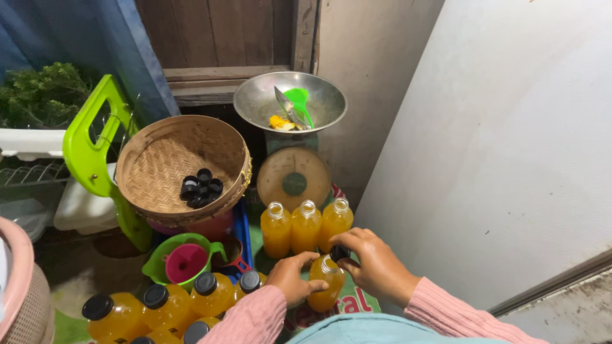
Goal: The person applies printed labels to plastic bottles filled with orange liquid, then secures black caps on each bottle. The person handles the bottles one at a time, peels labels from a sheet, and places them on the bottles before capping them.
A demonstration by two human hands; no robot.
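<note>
My left hand [292,278] grips a small plastic bottle of orange liquid [326,285] around its body, low in the middle of the view. My right hand [373,260] pinches a black cap [339,253] just above and to the right of that bottle's open neck. Behind it stand three uncapped bottles of the same orange liquid [306,225] in a row. Several capped bottles [167,306] lie grouped at the lower left. A woven basket [153,167] tilted to the left holds several loose black caps [201,188].
A kitchen scale with a round dial [294,179] carries a metal bowl [258,97] holding a green scoop, a blade and orange scraps. A green jug with a pink funnel [185,261] sits beside the basket. A white wall [510,140] closes the right side; a green chair back [86,146] stands left.
</note>
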